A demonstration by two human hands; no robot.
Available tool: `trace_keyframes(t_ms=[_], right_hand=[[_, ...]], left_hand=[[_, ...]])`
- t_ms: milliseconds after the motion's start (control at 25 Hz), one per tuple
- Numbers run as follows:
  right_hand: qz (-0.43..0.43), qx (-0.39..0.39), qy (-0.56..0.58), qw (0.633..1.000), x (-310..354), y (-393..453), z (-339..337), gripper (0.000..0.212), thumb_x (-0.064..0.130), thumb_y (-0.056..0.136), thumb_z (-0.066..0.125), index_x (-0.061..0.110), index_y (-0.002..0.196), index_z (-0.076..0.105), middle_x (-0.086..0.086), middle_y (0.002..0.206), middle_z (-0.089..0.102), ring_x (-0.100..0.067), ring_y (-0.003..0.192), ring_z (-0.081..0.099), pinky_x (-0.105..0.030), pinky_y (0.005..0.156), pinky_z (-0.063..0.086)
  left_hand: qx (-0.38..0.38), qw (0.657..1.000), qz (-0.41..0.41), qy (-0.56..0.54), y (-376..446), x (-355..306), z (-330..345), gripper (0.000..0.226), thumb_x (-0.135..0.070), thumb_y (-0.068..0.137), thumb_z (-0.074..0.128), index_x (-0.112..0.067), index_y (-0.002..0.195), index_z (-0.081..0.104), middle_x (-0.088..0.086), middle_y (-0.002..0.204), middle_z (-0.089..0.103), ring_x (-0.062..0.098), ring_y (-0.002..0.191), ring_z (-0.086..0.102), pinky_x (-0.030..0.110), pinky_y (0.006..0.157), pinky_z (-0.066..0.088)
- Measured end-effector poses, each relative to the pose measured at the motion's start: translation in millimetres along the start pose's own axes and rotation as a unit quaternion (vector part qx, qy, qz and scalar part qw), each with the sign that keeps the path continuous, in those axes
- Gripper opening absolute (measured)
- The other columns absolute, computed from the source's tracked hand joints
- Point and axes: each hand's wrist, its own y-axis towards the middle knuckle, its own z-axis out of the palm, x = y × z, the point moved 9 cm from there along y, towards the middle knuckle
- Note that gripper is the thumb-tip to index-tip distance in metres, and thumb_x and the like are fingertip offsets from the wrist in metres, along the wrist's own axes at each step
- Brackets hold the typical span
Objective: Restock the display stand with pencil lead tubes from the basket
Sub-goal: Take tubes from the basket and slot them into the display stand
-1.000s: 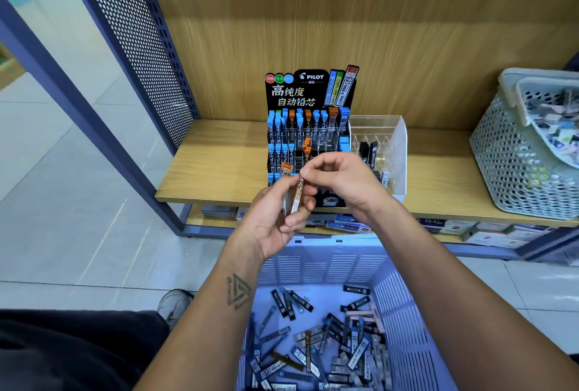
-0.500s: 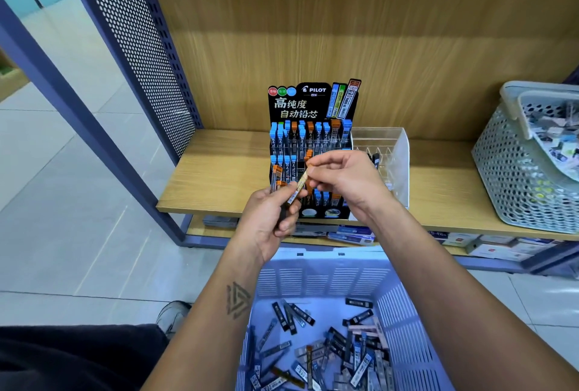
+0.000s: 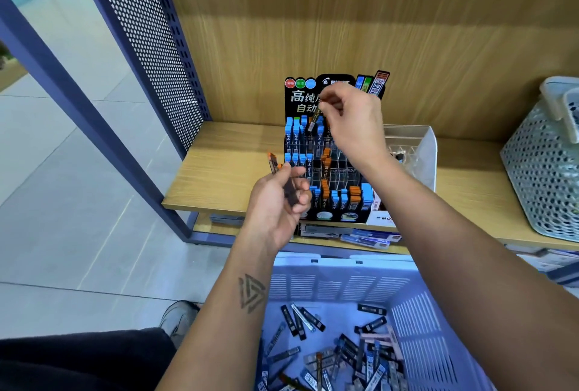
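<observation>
1. Brown-capped, a pencil lead tube hangs pinched in the right hand fingertips, over the top row of the black display stand.
2. Left hand, in front of the stand's lower left, curls its fingers round a few orange-capped tubes.
3. Wooden shelf carries the stand; a clear acrylic organiser sits just right of it.
4. Lavender basket, below the stand, holds loose tubes.
</observation>
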Motion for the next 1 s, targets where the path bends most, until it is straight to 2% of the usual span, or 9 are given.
trace_keyframes(t_ms=[160,520,720,880,960,1000], right_hand=[[-0.02,0.042,-0.079,0.996,-1,3,18,0.014,0.016,0.095,0.065,0.016,0.108,0.071,-0.001,0.097,0.076,-0.022,0.091,0.071,-0.044,0.081,0.058],[0.013,0.059,-0.089,0.994,-6,11,21,0.014,0.018,0.094,0.066,0.021,0.106,0.072,0.002,0.096,0.074,-0.022,0.091,0.069,-0.043,0.081,0.057],[0.006,0.083,-0.117,0.99,-9,12,26,0.011,0.018,0.093,0.066,0.02,0.102,0.072,0.0,0.092,0.074,-0.024,0.09,0.068,-0.043,0.081,0.056],[-0.043,0.093,-0.17,0.98,-1,6,30,0.016,0.016,0.094,0.065,0.014,0.106,0.076,-0.005,0.106,0.073,-0.028,0.105,0.062,-0.042,0.087,0.053],[-0.029,0.072,-0.129,0.989,4,1,17,0.018,0.015,0.094,0.063,0.013,0.107,0.077,-0.003,0.107,0.072,-0.025,0.104,0.062,-0.039,0.089,0.052],[0.004,0.08,-0.076,0.994,4,-5,11,0.017,0.016,0.094,0.064,0.015,0.105,0.078,0.0,0.104,0.073,-0.021,0.098,0.064,-0.035,0.088,0.052]], left_hand=[[-0.001,1.0,0.007,0.007,-1,-1,-2,0.035,-0.025,0.109,0.042,0.003,0.121,0.06,0.011,0.076,0.063,0.017,0.058,0.054,0.025,0.05,0.04],[0.024,0.999,0.004,0.042,-3,1,2,0.036,-0.035,0.107,0.047,-0.01,0.127,0.062,0.011,0.082,0.067,0.018,0.06,0.055,0.026,0.047,0.044],[0.042,0.999,-0.007,0.032,-4,2,4,0.031,-0.022,0.108,0.046,-0.004,0.129,0.059,0.014,0.081,0.067,0.017,0.058,0.053,0.023,0.045,0.04],[0.063,0.997,-0.008,0.038,-6,3,7,0.031,-0.018,0.107,0.048,0.002,0.127,0.06,0.015,0.084,0.067,0.017,0.06,0.054,0.022,0.046,0.041],[0.077,0.996,-0.009,0.046,-8,4,8,0.031,-0.017,0.106,0.05,0.004,0.126,0.061,0.014,0.084,0.067,0.016,0.06,0.053,0.022,0.045,0.039],[0.084,0.995,-0.01,0.051,-9,4,9,0.031,-0.016,0.106,0.051,0.005,0.126,0.062,0.014,0.084,0.066,0.016,0.059,0.051,0.021,0.044,0.038]])
